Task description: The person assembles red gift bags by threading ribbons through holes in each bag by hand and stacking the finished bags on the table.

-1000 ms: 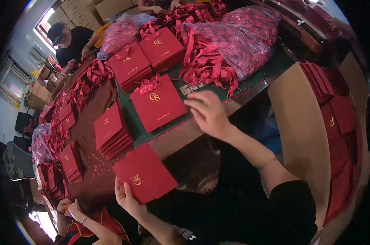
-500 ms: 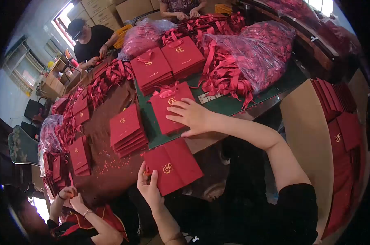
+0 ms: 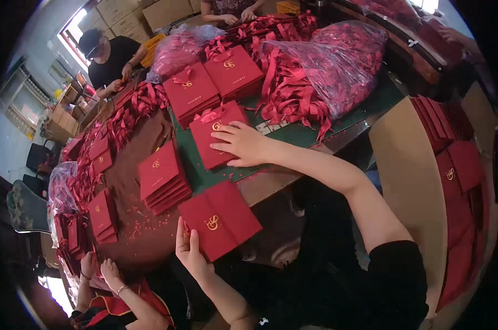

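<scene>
Red rectangular gold-monogrammed paper bag [image 3: 224,217] is clamped in the left hand [image 3: 194,258]; the right hand [image 3: 246,144] (loosely spread) rests on a red ribbon-handled bag [image 3: 206,147].

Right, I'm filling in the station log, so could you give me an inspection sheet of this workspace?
Surface: green mat beside a brown covering.
Job's things: flat red bag held near the table's edge; another bag on the mat; stacks of bags nearby.
Clutter: small red scraps on the brown covering; ribbons heaped, partly under clear plastic.
Hands: left hand grips the flat red bag; right hand lies spread on the other.
Cables: nothing seen.
Surroundings: carton of packed bags, stacked boxes, co-workers.
</scene>
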The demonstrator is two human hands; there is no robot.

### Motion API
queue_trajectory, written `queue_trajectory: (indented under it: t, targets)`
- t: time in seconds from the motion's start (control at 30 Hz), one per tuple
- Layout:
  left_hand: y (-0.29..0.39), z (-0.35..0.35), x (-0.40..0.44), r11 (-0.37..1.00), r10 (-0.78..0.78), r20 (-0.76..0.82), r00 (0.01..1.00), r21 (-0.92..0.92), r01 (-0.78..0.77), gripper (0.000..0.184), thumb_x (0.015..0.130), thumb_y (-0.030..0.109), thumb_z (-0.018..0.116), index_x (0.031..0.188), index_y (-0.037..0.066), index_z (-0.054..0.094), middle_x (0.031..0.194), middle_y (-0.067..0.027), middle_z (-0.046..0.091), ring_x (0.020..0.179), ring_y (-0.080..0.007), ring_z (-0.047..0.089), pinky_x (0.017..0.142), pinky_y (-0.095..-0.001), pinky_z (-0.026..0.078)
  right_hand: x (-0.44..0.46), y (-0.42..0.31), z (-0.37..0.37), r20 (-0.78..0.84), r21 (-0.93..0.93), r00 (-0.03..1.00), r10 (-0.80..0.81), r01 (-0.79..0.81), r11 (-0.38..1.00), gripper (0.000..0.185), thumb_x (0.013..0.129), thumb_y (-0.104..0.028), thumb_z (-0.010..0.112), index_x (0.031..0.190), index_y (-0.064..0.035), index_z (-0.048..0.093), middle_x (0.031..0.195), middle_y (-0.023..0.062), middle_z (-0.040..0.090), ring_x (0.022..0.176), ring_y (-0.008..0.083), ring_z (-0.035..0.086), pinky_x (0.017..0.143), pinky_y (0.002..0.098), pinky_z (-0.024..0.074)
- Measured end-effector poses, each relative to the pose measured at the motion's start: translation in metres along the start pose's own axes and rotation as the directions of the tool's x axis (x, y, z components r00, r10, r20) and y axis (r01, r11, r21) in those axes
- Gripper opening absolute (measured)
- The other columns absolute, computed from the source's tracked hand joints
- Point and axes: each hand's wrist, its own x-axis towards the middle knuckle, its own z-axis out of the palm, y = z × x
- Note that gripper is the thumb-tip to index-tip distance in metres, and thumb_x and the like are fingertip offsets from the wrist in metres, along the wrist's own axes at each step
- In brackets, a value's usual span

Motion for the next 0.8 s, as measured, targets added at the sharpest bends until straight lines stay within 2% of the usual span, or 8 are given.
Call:
queue_trajectory:
  t: [0.1, 0.2, 0.3, 0.4, 0.5, 0.6, 0.73, 0.8]
  targets:
    - [0.008, 0.025, -0.002, 0.999, 0.039, 0.006, 0.999, 0.0, -0.039, 0.045, 0.092, -0.002, 0.052, 0.136, -0.001, 0.043, 0.125, -0.0177, 0.056, 0.108, -0.0216, 0.059, 0.091, -0.0346, 0.05, -0.006, 0.003, -0.014, -0.199, 0.11, 0.98, 0.021, 0.001, 0.994, 0.056, 0.081, -0.042, 0.066, 0.126, -0.0121, 0.054, 0.133, 0.011, 0.049, 0.125, 0.0283, 0.043, 0.105, 0.0452, 0.0316]
    - [0.004, 0.031, 0.004, 0.873, 0.103, -0.128, 0.986, 0.487, -0.028, 0.042, 0.091, 0.003, 0.058, 0.132, -0.001, 0.049, 0.114, -0.0157, 0.061, 0.1, -0.0191, 0.06, 0.086, -0.0314, 0.05, -0.013, 0.036, -0.036, -0.374, 0.206, 0.89, 0.262, -0.196, 0.959, 0.029, 0.083, -0.028, 0.066, 0.105, -0.0088, 0.066, 0.111, 0.0074, 0.062, 0.11, 0.0273, 0.052, 0.094, 0.0436, 0.0379]
    - [-0.005, 0.022, 0.014, 0.586, 0.1, -0.136, 0.986, 0.808, 0.052, 0.037, 0.091, 0.006, 0.06, 0.126, 0.0, 0.054, 0.106, -0.0115, 0.064, 0.093, -0.0168, 0.06, 0.079, -0.0297, 0.049, -0.032, 0.09, -0.042, -0.263, 0.031, 0.832, 0.489, -0.499, 0.866, 0.02, 0.075, -0.018, 0.069, 0.093, -0.0098, 0.069, 0.099, 0.0069, 0.066, 0.092, 0.0299, 0.058, 0.083, 0.0439, 0.0452]
    - [-0.003, 0.035, 0.014, 0.533, 0.129, -0.132, 0.983, 0.845, 0.044, 0.032, 0.09, 0.009, 0.061, 0.122, 0.004, 0.06, 0.102, -0.0099, 0.062, 0.09, -0.0209, 0.059, 0.078, -0.0343, 0.048, -0.036, 0.114, -0.045, -0.019, 0.013, 0.824, 0.566, -0.565, 0.825, 0.017, 0.075, -0.017, 0.068, 0.091, -0.0117, 0.071, 0.096, 0.0061, 0.065, 0.095, 0.0296, 0.057, 0.082, 0.0436, 0.045]
    - [-0.031, 0.009, 0.024, -0.08, 0.407, 0.257, 0.877, 0.966, -0.245, 0.031, 0.088, 0.019, 0.064, 0.117, 0.01, 0.065, 0.111, -0.0144, 0.055, 0.098, -0.0336, 0.049, 0.085, -0.0448, 0.042, -0.031, 0.12, -0.026, 0.042, -0.131, 0.884, 0.465, -0.457, 0.88, 0.017, 0.074, -0.018, 0.066, 0.089, -0.0127, 0.072, 0.092, 0.0077, 0.061, 0.098, 0.0295, 0.054, 0.08, 0.0453, 0.0433]
    - [-0.023, 0.021, 0.016, -0.11, 0.42, 0.171, 0.891, 0.984, -0.137, 0.031, 0.082, 0.017, 0.066, 0.111, 0.006, 0.066, 0.109, -0.0138, 0.056, 0.098, -0.0332, 0.05, 0.086, -0.0445, 0.04, -0.026, 0.117, -0.012, 0.125, -0.251, 0.892, 0.434, -0.395, 0.884, 0.018, 0.073, -0.019, 0.066, 0.089, -0.0147, 0.073, 0.095, 0.0089, 0.058, 0.098, 0.029, 0.053, 0.078, 0.0441, 0.0429]
    - [-0.028, 0.023, 0.019, -0.037, 0.373, 0.141, 0.917, 0.99, -0.138, 0.049, 0.076, 0.035, 0.074, 0.112, 0.003, 0.065, 0.105, -0.0136, 0.056, 0.094, -0.0326, 0.051, 0.082, -0.042, 0.041, -0.016, 0.115, -0.008, 0.115, -0.395, 0.869, 0.481, -0.405, 0.825, 0.015, 0.069, -0.012, 0.064, 0.081, -0.0057, 0.069, 0.096, 0.0093, 0.061, 0.097, 0.0284, 0.055, 0.081, 0.0418, 0.0427]
    - [-0.025, 0.024, 0.02, -0.037, 0.37, 0.141, 0.918, 0.99, -0.137, 0.051, 0.074, 0.035, 0.075, 0.113, 0.003, 0.065, 0.104, -0.014, 0.056, 0.093, -0.033, 0.051, 0.08, -0.0419, 0.041, -0.017, 0.121, -0.014, 0.099, -0.31, 0.871, 0.481, -0.432, 0.847, 0.017, 0.071, -0.01, 0.06, 0.083, -0.0041, 0.069, 0.097, 0.0121, 0.062, 0.092, 0.0311, 0.058, 0.077, 0.0436, 0.0463]
